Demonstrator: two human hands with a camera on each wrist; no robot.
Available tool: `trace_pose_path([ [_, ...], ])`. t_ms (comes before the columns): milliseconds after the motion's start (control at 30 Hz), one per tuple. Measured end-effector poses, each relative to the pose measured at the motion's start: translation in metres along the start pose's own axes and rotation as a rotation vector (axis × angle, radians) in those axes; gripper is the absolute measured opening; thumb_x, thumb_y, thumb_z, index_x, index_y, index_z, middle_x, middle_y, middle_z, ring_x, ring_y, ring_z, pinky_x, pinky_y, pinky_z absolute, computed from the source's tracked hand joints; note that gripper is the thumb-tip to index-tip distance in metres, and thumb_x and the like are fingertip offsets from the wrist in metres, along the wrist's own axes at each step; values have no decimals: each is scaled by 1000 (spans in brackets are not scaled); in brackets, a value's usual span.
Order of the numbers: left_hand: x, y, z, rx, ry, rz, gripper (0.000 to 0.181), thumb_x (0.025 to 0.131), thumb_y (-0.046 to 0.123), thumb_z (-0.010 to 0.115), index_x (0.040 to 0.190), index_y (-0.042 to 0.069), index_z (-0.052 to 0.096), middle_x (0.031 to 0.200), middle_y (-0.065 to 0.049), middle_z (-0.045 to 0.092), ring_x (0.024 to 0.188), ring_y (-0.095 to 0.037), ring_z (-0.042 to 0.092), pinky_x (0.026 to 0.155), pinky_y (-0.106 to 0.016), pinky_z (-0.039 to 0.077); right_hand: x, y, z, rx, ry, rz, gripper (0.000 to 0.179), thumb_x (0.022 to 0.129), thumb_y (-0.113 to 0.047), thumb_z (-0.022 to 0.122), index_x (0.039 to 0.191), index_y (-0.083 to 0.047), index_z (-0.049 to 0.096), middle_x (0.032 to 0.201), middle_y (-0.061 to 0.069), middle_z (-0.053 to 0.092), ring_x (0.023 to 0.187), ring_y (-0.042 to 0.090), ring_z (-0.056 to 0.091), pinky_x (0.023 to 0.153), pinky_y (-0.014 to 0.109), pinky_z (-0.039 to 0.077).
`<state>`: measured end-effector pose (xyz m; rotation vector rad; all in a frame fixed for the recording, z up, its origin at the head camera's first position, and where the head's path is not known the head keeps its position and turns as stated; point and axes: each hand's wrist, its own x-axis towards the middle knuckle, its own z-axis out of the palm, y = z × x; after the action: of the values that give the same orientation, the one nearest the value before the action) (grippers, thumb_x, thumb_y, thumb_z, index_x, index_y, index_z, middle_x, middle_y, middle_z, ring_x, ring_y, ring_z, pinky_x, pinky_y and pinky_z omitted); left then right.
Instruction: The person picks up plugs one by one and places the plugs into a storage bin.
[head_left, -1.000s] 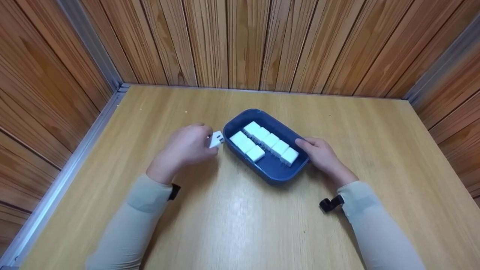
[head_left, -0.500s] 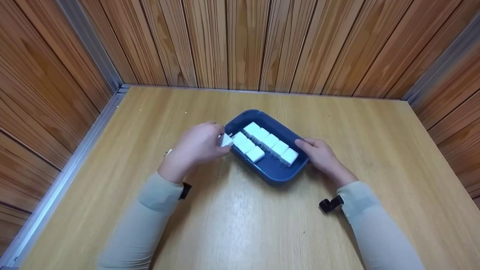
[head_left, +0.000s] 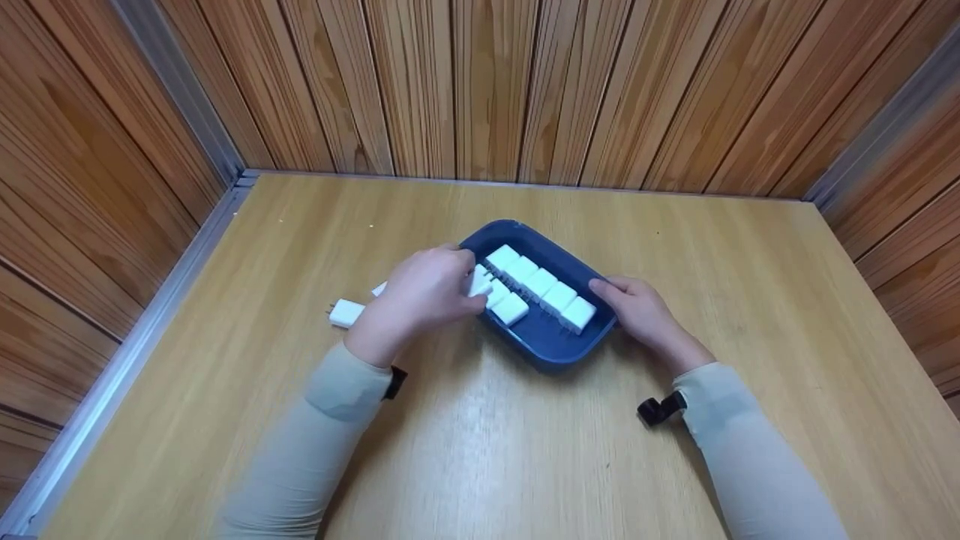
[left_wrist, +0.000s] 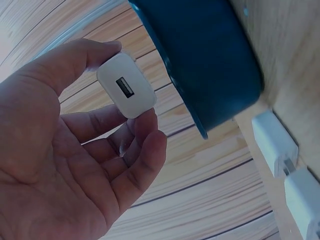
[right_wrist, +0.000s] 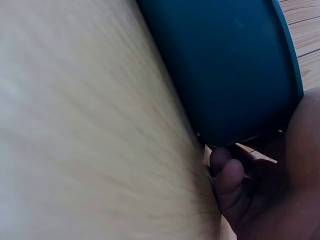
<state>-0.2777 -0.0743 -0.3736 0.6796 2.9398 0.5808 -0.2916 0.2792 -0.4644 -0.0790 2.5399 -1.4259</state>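
Observation:
My left hand (head_left: 427, 289) pinches a white USB wall charger (left_wrist: 134, 103) between thumb and fingers, over the left end of a dark blue tray (head_left: 551, 346). In the left wrist view the charger's USB port faces the camera; its prongs point toward the tray in the head view. White chargers (head_left: 540, 283) lie inside in two rows, the nearer row partly covered by the held one. At the tray's right end my right hand (head_left: 643, 311) grips it, thumb on the rim. The right wrist view shows fingers (right_wrist: 230, 177) curled at the tray's base.
Two more white chargers lie on the wooden table left of the tray: one (head_left: 346, 313) beside my left wrist, another (head_left: 379, 288) mostly hidden behind that hand. Wood-panel walls (head_left: 491, 90) stand at the back and sides.
My left hand has moved right with the charger, from beside the tray to over its left end. Two chargers on the table have come into view behind it. The right hand keeps its place.

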Motion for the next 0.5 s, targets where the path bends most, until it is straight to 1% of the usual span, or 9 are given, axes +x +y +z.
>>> trace_pose_path([
  [267, 6, 11, 7, 44, -9, 27, 38, 101, 39, 82, 120, 7, 75, 98, -6, 64, 84, -24, 63, 70, -36, 53, 0, 0, 0, 13, -11, 0, 62, 115, -57, 53, 139, -3, 74, 104, 9, 68, 95, 26, 62, 81, 31, 49],
  [367, 10, 14, 11, 45, -12, 23, 41, 101, 40, 81, 124, 6, 75, 101, -7, 65, 86, -24, 64, 72, -36, 55, 0, 0, 0, 17, -14, -2, 63, 115, -57, 53, 140, -3, 74, 105, 9, 69, 95, 25, 62, 81, 31, 49],
  [500, 16, 20, 14, 46, -17, 20, 44, 102, 40, 81, 128, 5, 74, 103, -7, 66, 88, -24, 63, 75, -37, 55, -1, 1, -1, 24, -18, -8, 63, 115, -57, 53, 140, -3, 74, 100, 8, 68, 91, 24, 62, 79, 30, 49],
])
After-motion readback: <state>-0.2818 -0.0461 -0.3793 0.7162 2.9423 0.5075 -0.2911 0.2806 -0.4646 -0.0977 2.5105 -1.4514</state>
